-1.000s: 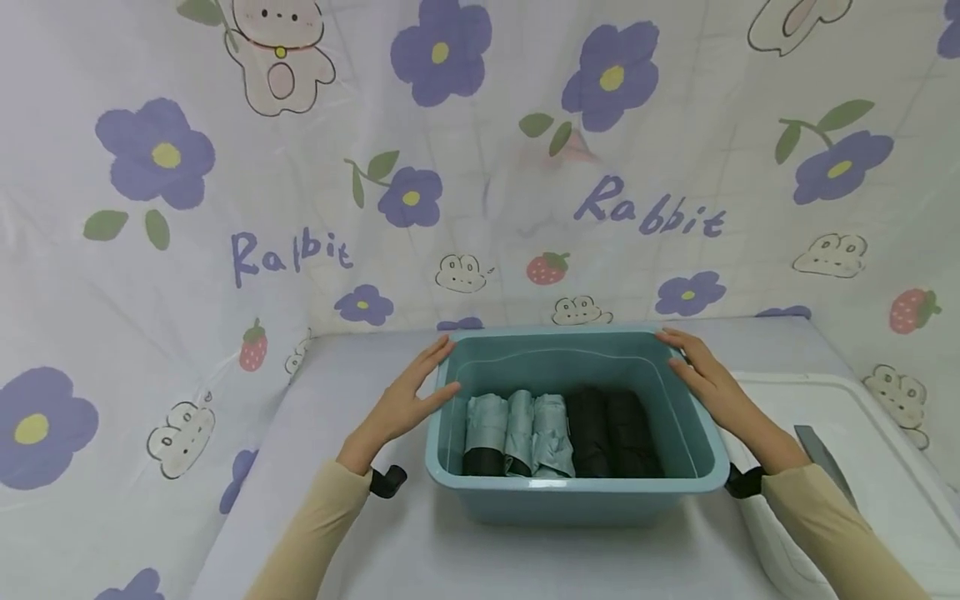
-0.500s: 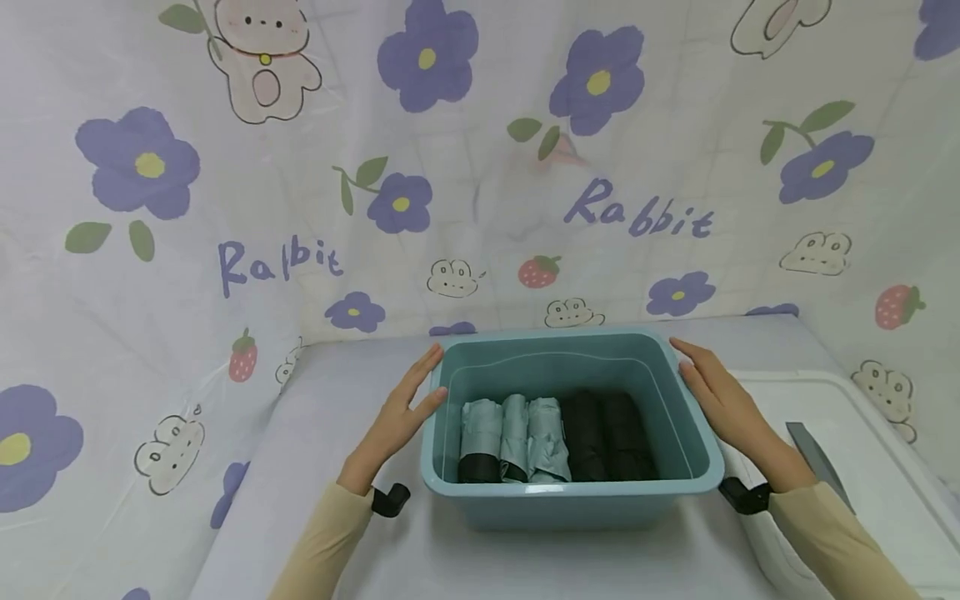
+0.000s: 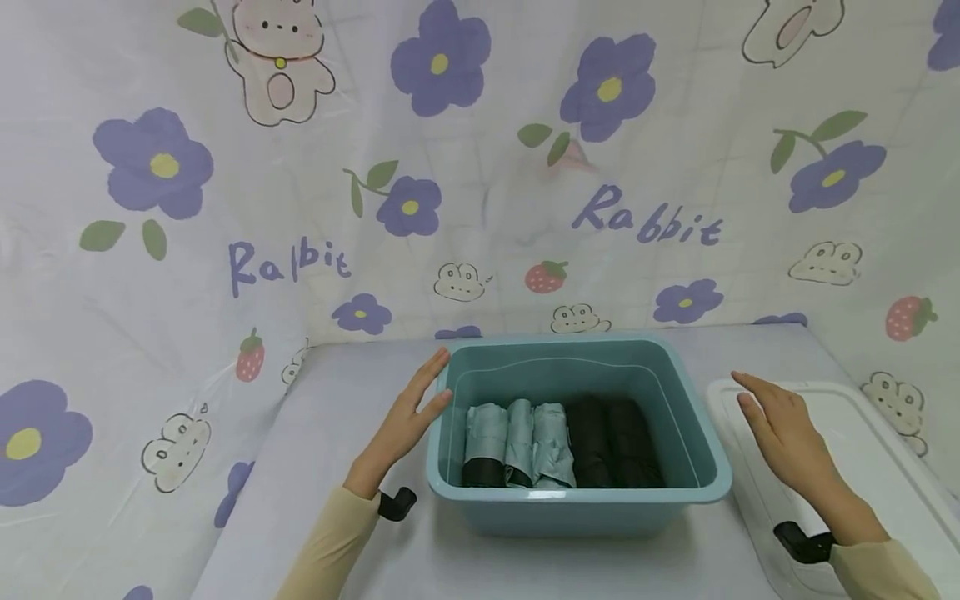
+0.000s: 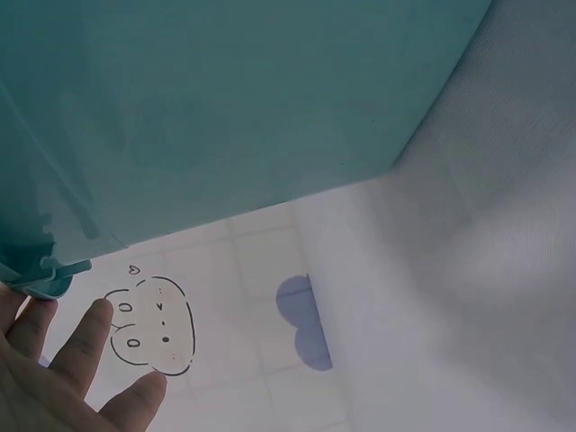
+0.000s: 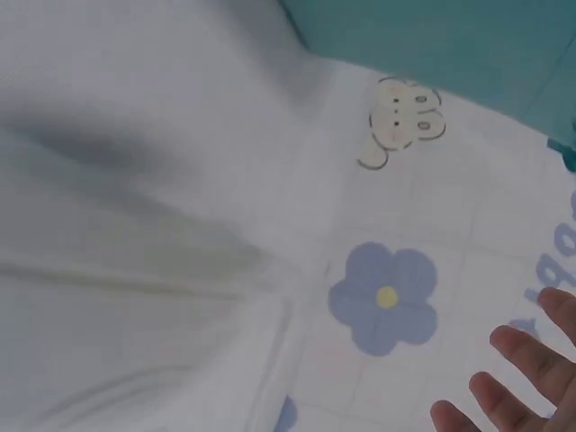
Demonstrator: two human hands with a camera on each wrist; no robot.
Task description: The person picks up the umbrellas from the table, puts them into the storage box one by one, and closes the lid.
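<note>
A teal plastic bin [image 3: 570,518] stands on the table in the head view. Inside it, side by side, are several light blue rolled bundles [image 3: 486,429] with black ends, and dark rolled bundles [image 3: 633,442] to their right. My left hand [image 3: 401,429] is at the bin's left rim, fingers extended, thumb tip at the edge. In the left wrist view its fingertips [image 4: 85,337] are just under the rim near a corner. My right hand [image 3: 787,437] is off the bin, fingers loosely extended, over a white lid [image 3: 862,417]. It holds nothing.
The white lid lies flat to the right of the bin, partly covered by my right arm. A pale cloth [image 3: 360,367] covers the table. Behind and at the sides hangs a patterned curtain [image 3: 495,225] with flowers and rabbits.
My right hand has left the bin's right rim and moved right, over the white lid. My left hand stays at the left rim. The bin and its bundles stay in place.
</note>
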